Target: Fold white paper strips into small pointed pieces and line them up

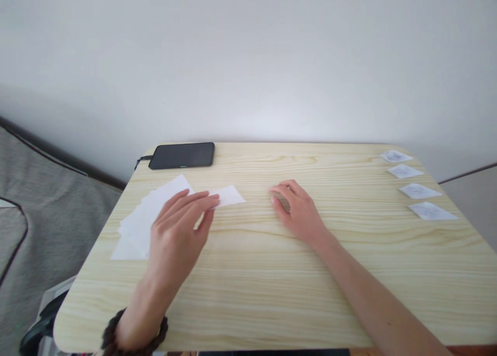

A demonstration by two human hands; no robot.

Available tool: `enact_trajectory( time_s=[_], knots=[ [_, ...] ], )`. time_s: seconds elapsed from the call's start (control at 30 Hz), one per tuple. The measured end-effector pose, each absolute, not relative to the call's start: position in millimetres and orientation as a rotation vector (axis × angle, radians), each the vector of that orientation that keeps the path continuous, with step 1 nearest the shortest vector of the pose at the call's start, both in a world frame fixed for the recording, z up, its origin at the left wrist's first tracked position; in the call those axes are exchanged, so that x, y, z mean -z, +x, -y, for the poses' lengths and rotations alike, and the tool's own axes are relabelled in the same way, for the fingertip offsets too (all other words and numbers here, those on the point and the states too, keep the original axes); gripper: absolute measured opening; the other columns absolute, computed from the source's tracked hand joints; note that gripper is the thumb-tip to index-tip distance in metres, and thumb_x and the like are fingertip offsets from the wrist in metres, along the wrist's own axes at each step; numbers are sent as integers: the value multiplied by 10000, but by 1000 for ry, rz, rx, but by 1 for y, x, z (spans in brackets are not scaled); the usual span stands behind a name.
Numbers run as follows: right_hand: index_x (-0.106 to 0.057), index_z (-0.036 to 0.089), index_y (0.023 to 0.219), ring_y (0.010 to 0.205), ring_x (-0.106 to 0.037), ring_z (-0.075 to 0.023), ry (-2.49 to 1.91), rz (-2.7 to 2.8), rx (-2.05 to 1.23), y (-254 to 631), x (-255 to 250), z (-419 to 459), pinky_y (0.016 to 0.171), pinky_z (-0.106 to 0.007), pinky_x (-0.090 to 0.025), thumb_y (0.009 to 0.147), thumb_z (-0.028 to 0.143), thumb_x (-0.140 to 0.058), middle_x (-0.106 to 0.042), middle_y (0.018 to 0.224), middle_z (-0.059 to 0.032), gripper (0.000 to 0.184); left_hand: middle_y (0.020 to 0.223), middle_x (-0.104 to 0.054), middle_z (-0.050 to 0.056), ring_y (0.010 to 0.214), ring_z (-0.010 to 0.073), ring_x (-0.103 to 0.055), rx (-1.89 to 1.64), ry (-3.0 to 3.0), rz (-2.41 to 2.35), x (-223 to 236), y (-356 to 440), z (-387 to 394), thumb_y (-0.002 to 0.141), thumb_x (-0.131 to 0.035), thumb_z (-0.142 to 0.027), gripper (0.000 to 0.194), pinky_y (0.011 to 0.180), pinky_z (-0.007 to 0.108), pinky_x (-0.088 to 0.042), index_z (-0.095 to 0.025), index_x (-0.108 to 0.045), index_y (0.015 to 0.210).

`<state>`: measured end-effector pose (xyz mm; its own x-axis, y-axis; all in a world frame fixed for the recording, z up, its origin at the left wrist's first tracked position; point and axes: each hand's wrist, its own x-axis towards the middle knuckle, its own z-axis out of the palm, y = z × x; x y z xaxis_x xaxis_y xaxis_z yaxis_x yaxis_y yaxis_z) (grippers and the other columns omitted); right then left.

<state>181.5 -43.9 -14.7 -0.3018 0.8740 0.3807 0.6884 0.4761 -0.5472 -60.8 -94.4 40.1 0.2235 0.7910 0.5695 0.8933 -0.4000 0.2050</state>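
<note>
One white slip [230,196] is in my L hand [176,231], as seen over the remote feed. L grip: thumb and fingers brought together, pinching the slip near its left end; thumb tip partly hidden, so exact contact pt. I can't confirm. Slip's free end juts out R of the fingertips, over the table [248,283]; whether it touches the surface I can't tell. Just L of this grip, partly covered by the hand, I find a fanned lot of white sheets [132,226], overlapping, corners pointing various ways. Beyond the grip, slightly L: dark phone [182,155], lying flat, w/ a black cable [143,158] at its left end. Dark band [112,330] on L wrist, nearer the cam than the grip. R hand [297,213] is to the R of the L grip, apart from it and from the slip; fingers curled, thumb and index tips slightly apart. Contact of R fingertips w/ tabletop: can't tell. Well R of both hands, near the table's R edge, I count four white diamond-shaped pcs. [420,191] in a line running away from the cam, each separate from the next; faint grey marks on them, too blurred to read. Pale wall [248,60] beyond the grip, behind the table.
</note>
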Motion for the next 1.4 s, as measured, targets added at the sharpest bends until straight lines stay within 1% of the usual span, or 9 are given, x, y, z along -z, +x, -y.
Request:
enact_trajectory(
  time_s=[0.13,0.47,0.6,0.8,0.9,1.0,1.13,1.23,1.4],
  knots=[
    [-630,167,1066,708,-584,-168,-1339,1924,-406,194,16,35,734,-330,-512,928,247,-462,-650,905,-64,231,1025,-750,14,985,208,-680,869,-2610,1348,-22,-23,73,897,-554,-141,161,967,424,-498,-206,-691,953],
    [-565,142,1301,1031,-540,-305,-1561,2104,-46,213,21,17,911,-476,-461,924,448,-465,-541,1176,-164,496,1304,-591,108,1238,245,-499,925,-2776,1459,7,7,21,954,-463,-281,284,1058,417,-424,-154,-662,1111],
    [-574,174,1299,1054,-532,-303,-1595,2138,-60,209,18,19,922,-468,-456,917,475,-478,-541,1195,-143,495,1443,-414,265,1354,377,-355,644,-2548,1760,9,3,13,890,-547,-441,673,1100,539,-336,34,-437,1352],
    [-547,137,1286,1095,-529,-315,-1567,2085,-104,209,16,19,930,-478,-440,909,463,-494,-546,1230,-166,501,1407,-507,157,1358,322,-375,732,-2711,1735,8,-7,9,908,-528,-386,418,1122,506,-320,-122,-606,1223],
    [-629,153,1065,993,-578,-277,-1453,2024,-288,212,13,20,868,-426,-465,885,444,-548,-628,1091,-134,352,1213,-652,100,1212,285,-528,1025,-2852,1743,5,-9,10,891,-551,-325,276,1046,457,-415,-180,-670,1093],
    [-597,182,767,653,-576,-160,-1366,1856,-691,214,9,22,621,-286,-466,903,425,-534,-638,716,-35,286,988,-724,69,886,217,-674,1494,-2917,2065,3,-6,14,847,-616,-363,358,811,354,-544,-171,-609,1150],
    [-569,193,831,489,-478,-98,-1264,1626,-1010,215,7,27,452,-213,-365,902,435,-543,-554,583,35,254,895,-746,68,801,211,-697,2044,-2913,2371,-1,-3,19,726,-747,-427,430,693,286,-557,-128,-638,1015],
    [-575,194,876,433,-481,-89,-1212,1586,-1156,214,5,28,400,-195,-354,902,433,-546,-540,541,52,242,839,-750,66,709,197,-697,2067,-2895,2528,-8,-4,22,736,-734,-456,357,584,255,-552,-125,-669,853],
    [-646,187,882,411,-527,-100,-1196,1606,-1143,216,3,29,391,-194,-416,893,373,-568,-569,504,45,203,630,-717,37,501,164,-656,1960,-3107,2659,-13,-5,23,804,-673,-471,398,479,249,-543,-122,-627,990]
  ],
)
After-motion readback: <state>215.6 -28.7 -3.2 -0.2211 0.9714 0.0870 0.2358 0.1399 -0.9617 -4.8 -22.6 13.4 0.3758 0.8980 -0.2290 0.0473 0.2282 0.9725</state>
